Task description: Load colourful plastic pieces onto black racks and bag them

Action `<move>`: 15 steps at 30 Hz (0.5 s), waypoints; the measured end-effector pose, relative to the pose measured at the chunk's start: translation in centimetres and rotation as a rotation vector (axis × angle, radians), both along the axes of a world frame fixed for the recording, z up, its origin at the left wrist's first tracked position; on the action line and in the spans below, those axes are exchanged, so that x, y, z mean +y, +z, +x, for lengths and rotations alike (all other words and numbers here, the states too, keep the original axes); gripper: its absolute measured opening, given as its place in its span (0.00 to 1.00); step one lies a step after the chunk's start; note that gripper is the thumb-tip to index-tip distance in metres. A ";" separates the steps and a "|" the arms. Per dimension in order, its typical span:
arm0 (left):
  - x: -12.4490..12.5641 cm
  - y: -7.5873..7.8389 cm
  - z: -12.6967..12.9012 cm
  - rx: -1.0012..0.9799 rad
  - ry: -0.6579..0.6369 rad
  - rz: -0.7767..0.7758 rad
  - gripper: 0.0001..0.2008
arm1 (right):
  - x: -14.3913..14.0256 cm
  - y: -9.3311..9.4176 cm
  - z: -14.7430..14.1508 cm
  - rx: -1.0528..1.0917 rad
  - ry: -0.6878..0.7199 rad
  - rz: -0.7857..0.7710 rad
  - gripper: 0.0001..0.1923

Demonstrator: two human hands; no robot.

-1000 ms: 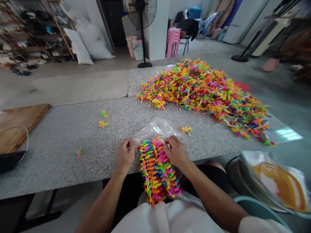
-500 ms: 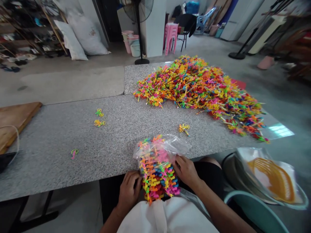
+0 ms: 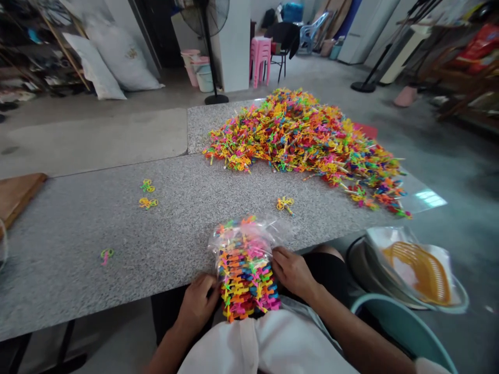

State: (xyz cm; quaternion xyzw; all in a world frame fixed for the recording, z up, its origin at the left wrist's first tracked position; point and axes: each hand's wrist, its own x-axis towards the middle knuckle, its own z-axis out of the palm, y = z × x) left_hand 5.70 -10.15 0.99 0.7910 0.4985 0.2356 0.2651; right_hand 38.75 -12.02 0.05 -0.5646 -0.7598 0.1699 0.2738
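Speckled grey table cut off at left, big heap of bright plastic pieces at its far end, clear bag of stacked pieces at the near edge, its lower end hidden by white clothing, left hand and right hand gripping its sides, fingertips hidden.

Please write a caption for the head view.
Both hands hold a clear bag of stacked colourful plastic pieces.
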 end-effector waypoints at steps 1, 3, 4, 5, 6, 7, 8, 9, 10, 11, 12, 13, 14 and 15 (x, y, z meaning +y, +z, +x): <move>-0.4 0.3 -0.2 0.009 -0.013 0.001 0.13 | -0.8 0.2 0.1 0.009 0.010 0.009 0.14; -1.0 0.7 -0.3 0.006 -0.051 0.023 0.14 | -1.8 0.7 0.2 0.023 0.030 0.011 0.13; -1.2 0.8 -0.4 -0.006 -0.081 0.038 0.13 | -2.1 0.9 0.3 0.026 0.038 0.010 0.13; -1.3 1.0 -0.4 -0.022 -0.109 0.051 0.13 | -2.3 1.2 0.3 0.024 0.043 0.011 0.14; -1.5 1.2 -0.5 -0.033 -0.133 0.055 0.12 | -2.4 1.5 0.4 0.019 0.048 0.017 0.14; -1.6 1.6 -0.7 -0.038 -0.153 0.047 0.12 | -2.5 1.9 0.5 0.013 0.056 0.028 0.14; -1.7 2.1 -0.8 -0.036 -0.169 0.027 0.12 | -2.7 2.4 0.6 0.005 0.069 0.042 0.14; -1.9 2.7 -1.1 -0.029 -0.185 0.000 0.12 | -2.9 2.9 0.7 0.000 0.091 0.059 0.14; -2.1 3.4 -1.3 -0.020 -0.198 -0.030 0.12 | -3.3 3.4 0.8 -0.002 0.125 0.073 0.14; -2.2 4.2 -1.5 -0.014 -0.218 -0.056 0.12 | -3.7 3.9 0.9 -0.001 0.166 0.078 0.14; -2.4 5.0 -1.7 -0.010 -0.244 -0.079 0.13 | -4.2 4.3 0.9 0.004 0.208 0.078 0.14; -2.6 5.8 -1.7 -0.010 -0.269 -0.094 0.13 | -4.8 4.7 0.9 0.011 0.249 0.072 0.14; -2.7 6.5 -1.7 -0.018 -0.293 -0.100 0.14 | -5.3 5.0 0.9 0.020 0.287 0.064 0.15; -2.7 7.1 -1.6 -0.034 -0.314 -0.097 0.14 | -5.7 5.2 0.9 0.033 0.318 0.060 0.15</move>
